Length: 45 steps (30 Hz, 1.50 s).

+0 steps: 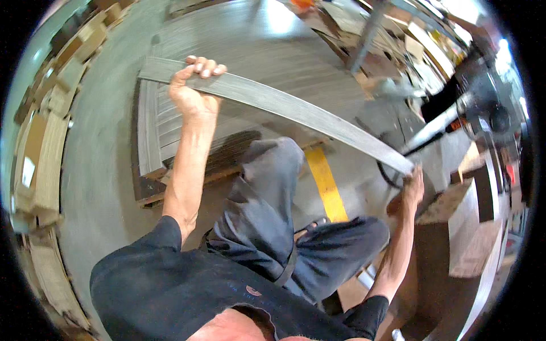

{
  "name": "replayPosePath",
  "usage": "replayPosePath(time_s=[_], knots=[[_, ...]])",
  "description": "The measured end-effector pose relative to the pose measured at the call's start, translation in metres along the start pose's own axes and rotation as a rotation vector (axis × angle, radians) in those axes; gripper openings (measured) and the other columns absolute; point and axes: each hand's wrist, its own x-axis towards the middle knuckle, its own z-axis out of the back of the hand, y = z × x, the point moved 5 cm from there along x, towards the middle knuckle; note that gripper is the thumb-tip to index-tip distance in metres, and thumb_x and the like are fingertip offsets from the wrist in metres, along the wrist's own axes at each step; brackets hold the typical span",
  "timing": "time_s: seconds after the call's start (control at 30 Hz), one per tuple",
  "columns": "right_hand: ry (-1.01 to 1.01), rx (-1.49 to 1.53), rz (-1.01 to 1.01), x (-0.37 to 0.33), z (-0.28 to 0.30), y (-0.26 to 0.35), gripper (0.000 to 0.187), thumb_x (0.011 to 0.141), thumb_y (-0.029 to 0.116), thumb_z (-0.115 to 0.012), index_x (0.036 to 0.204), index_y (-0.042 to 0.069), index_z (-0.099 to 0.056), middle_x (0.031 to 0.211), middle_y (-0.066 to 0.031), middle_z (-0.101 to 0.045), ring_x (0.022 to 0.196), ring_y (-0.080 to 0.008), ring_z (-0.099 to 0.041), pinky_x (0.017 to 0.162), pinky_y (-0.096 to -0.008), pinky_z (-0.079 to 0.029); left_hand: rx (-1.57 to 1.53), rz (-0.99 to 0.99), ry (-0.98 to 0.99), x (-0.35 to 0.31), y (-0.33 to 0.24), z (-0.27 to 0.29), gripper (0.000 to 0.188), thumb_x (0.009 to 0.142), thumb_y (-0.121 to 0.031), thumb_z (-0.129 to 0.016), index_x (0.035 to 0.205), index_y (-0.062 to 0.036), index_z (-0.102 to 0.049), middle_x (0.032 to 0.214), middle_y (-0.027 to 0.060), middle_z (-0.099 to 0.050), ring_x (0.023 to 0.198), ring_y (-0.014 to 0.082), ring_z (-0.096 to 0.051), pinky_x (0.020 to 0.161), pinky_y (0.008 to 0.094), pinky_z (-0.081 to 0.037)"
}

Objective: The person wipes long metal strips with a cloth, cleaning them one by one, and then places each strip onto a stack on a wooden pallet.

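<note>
A long, narrow grey plank (307, 116) stretches in front of me, slanting from the upper left down to the right. My left hand (196, 85) is wrapped round it near its far-left end, fingers over the upper edge. At the other end, my right hand (413, 184) grips the plank's tip; some of its fingers are hidden. Beneath the plank's left part lies a low stack of similar grey boards (151, 128) on a wooden pallet (219, 175). My bent legs are between my arms, just nearer than the stack.
Yellow tape (326, 184) marks the floor beside the pallet. Brown cardboard boxes (455, 241) stand close to my right arm. A dark machine (495, 113) with a metal tube is at the right. Stacked cartons (42, 159) line the far left; a metal post (367, 40) rises behind.
</note>
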Motion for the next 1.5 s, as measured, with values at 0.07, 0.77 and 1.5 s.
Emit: replayPosePath(time_s=[0.07, 0.77, 1.5], knots=[[0.201, -0.130, -0.186, 0.013, -0.017, -0.046, 0.044, 0.095, 0.029, -0.050, 0.134, 0.009, -0.053, 0.130, -0.0163, -0.058, 0.112, -0.0304, -0.059, 0.094, -0.0396, -0.045, 0.038, -0.018, 0.019, 0.001, -0.003, -0.003, 0.024, 0.066, -0.003, -0.060, 0.088, -0.0074, -0.052, 0.068, 0.0020, -0.045, 0.062, 0.0156, -0.045, 0.068, 0.0321, -0.041], [0.104, 2.073, -0.137, -0.018, -0.110, 0.081, 0.018, 0.098, 0.015, -0.054, 0.115, 0.011, -0.054, 0.115, -0.0075, -0.058, 0.109, -0.0246, -0.057, 0.098, -0.0425, -0.049, 1.126, 0.240, 0.108, -0.056, -0.020, 0.072, 0.066, 0.070, -0.012, -0.069, 0.134, -0.0033, -0.051, 0.129, 0.0170, -0.056, 0.126, 0.0312, -0.050, 0.110, 0.0452, -0.037], [0.237, 1.913, -0.192, 0.000, -0.013, 0.065, 0.071, 0.089, 0.056, -0.046, 0.135, 0.002, -0.045, 0.131, -0.0199, -0.051, 0.117, -0.0336, -0.052, 0.101, -0.0537, -0.044, 2.127, -0.205, 1.196, -0.113, -0.051, 0.056, 0.072, 0.058, -0.008, -0.083, 0.124, -0.0027, -0.055, 0.095, 0.0164, -0.063, 0.081, 0.0329, -0.064, 0.068, 0.0430, -0.053]])
